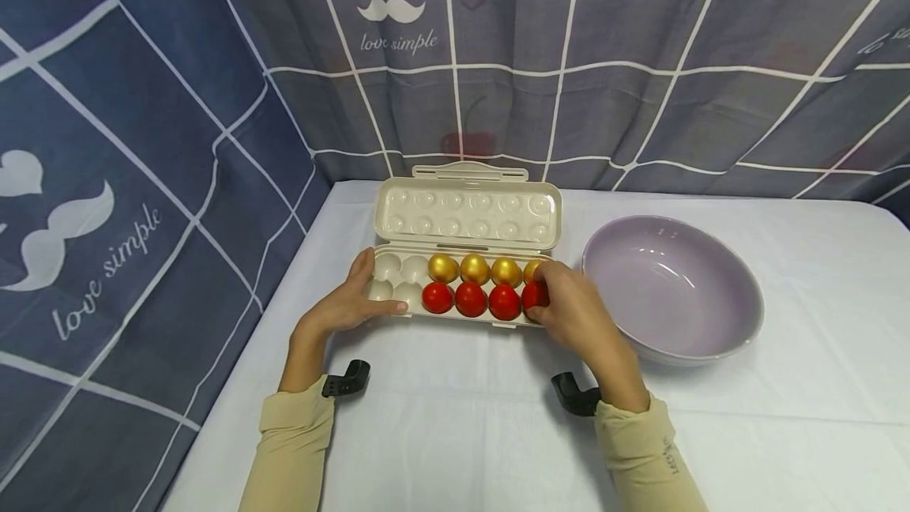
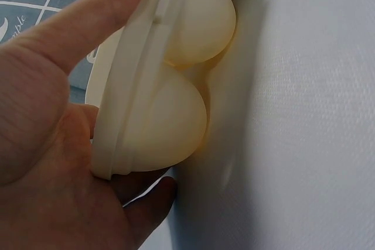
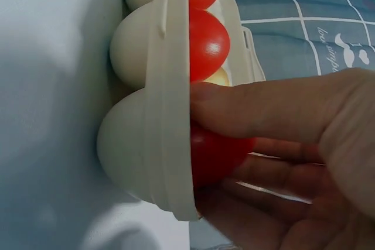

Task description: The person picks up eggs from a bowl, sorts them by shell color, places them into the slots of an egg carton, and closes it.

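A cream plastic egg box [image 1: 415,292] lies on the table with its dimpled lid [image 1: 468,213] folded back. Several gold eggs [image 1: 475,269] fill cups in its rear row, and several red eggs [image 1: 471,300] stand in the front row. Hollow cups [image 1: 415,269] show at the left end. That end is gripped by my left hand [image 1: 348,296], thumb along the front rim and fingers round the far side. My right hand [image 1: 572,303] pinches the rightmost red egg [image 3: 220,153], which sits in its cup; the fingers partly hide this egg and the gold one behind.
A wide lilac bowl [image 1: 742,322] stands just right of the egg box, close beside my right forearm. White cloth covers the table [image 1: 455,433]. Dark checked curtains [image 1: 512,109] hang along the back and the left side.
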### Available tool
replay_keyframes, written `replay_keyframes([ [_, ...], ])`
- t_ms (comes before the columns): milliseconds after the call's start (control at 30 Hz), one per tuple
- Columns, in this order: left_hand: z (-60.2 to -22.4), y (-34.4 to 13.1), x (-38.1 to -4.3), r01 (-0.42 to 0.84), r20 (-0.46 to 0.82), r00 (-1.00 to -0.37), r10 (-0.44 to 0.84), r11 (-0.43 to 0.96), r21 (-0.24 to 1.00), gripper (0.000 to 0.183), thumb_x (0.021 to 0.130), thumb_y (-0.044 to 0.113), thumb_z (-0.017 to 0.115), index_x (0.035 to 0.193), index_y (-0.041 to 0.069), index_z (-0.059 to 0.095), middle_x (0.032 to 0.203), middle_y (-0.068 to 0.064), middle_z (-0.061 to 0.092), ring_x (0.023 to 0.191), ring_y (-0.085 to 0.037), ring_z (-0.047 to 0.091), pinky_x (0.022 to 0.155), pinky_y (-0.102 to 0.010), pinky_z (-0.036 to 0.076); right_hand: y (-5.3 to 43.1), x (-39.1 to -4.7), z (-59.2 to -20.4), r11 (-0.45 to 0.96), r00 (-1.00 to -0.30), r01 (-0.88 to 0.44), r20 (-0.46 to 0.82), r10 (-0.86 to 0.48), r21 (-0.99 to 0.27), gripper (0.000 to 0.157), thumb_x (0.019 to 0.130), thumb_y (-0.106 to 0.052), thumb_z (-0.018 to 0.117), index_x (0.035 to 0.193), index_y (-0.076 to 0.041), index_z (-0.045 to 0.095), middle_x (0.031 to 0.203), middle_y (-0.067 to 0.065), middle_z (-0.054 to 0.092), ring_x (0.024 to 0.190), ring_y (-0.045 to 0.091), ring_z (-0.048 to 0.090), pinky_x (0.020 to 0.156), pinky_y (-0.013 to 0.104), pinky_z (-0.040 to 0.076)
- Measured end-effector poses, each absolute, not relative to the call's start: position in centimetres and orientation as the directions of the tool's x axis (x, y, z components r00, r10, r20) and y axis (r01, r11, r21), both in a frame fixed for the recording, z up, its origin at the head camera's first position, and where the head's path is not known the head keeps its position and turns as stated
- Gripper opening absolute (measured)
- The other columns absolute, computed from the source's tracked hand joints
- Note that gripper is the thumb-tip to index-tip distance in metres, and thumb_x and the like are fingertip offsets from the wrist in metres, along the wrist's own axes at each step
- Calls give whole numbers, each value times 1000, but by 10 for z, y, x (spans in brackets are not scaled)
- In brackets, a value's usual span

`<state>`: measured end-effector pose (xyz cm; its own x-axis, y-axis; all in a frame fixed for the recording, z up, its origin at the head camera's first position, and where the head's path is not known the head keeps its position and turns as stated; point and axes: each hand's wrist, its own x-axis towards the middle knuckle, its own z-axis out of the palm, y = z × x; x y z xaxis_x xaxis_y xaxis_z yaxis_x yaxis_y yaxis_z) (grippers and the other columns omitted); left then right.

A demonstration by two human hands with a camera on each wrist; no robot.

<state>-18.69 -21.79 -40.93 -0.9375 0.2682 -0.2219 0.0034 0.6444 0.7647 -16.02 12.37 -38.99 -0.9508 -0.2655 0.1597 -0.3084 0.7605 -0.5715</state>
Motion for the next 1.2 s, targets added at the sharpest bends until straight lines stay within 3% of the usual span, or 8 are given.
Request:
replay_keyframes([
  [267,-410,-220,-186,-8,-233,-937,259,652,758,119,82,34,78,153,-5,-9,161,-22,-17,147,-38,-13,114,-60,-1,117,-159,-390,804,-953,-295,104,-283,-516,36,72,-3,87,96,-1,61,88,8,60,81,29,57,75,45,47],
  [633,-410,-221,-183,-8,-216,-940,265,615,789,118,82,31,79,154,-3,-8,161,-22,-17,147,-37,-14,115,-59,-1,113,-150,-372,832,-962,-259,59,-265,-491,21,83,-11,79,91,1,64,80,8,57,73,27,53,67,42,45],
  [767,-410,-219,-185,12,-202,-938,283,605,797,119,82,30,80,154,-4,-8,160,-23,-16,147,-37,-13,115,-58,0,120,-148,-362,785,-959,-282,171,-225,-551,31,89,-14,72,110,7,64,100,20,65,88,36,60,79,51,48],
  [867,-410,-217,-185,12,-207,-938,278,623,782,120,82,33,79,154,-3,-9,161,-22,-16,147,-37,-11,115,-58,1,123,-149,-358,719,-954,-291,254,-163,-631,42,92,-16,68,125,9,59,118,26,62,105,43,59,91,58,46],
  [1067,-408,-217,-184,-5,-220,-941,256,642,766,120,81,32,80,155,-2,-9,161,-20,-16,148,-35,-11,116,-55,1,125,-158,-359,476,-955,-273,296,-28,-836,47,95,-13,63,135,8,50,132,26,55,117,42,57,100,52,45],
  [1200,-407,-216,-183,-3,-218,-942,256,641,767,120,81,32,80,155,-3,-8,161,-20,-15,148,-34,-10,117,-54,1,125,-167,-359,328,-968,-233,252,15,-916,58,94,-11,64,143,10,39,142,28,44,130,41,45,107,51,37],
])
